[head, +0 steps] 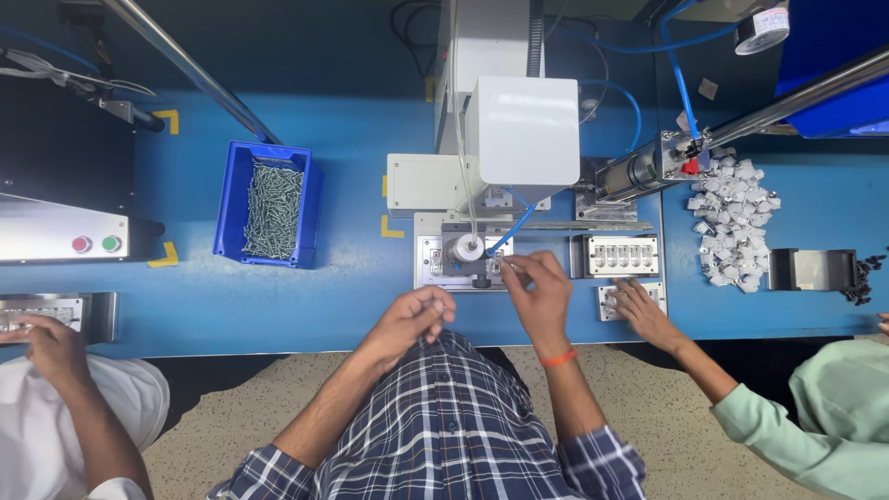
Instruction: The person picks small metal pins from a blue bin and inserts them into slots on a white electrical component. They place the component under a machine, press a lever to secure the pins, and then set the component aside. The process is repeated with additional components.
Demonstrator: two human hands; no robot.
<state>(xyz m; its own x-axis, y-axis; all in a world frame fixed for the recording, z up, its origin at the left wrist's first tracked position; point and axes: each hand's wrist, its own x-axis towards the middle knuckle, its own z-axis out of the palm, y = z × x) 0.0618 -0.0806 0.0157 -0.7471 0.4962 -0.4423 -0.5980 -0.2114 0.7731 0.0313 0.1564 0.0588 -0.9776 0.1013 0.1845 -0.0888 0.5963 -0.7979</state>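
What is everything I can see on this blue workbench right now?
workbench: one, blue, across the view
bin of screws: one, blue, left of centre
machine: one, white, centre back
metal fixture: one, silver, under the machine
tray of white parts: one, right of the fixture
pile of small parts: one, white, far right
buttons: two, red and green, left
co-worker's hand: one, right
left hand: loosely closed, bench edge
right hand: fingertips at the fixture

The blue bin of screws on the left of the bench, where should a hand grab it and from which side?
Grip the blue bin by its near short rim, coming from the bench's front edge. It stands open-topped with its long axis pointing away, screws heaped inside, so the rim is the only bare hold.
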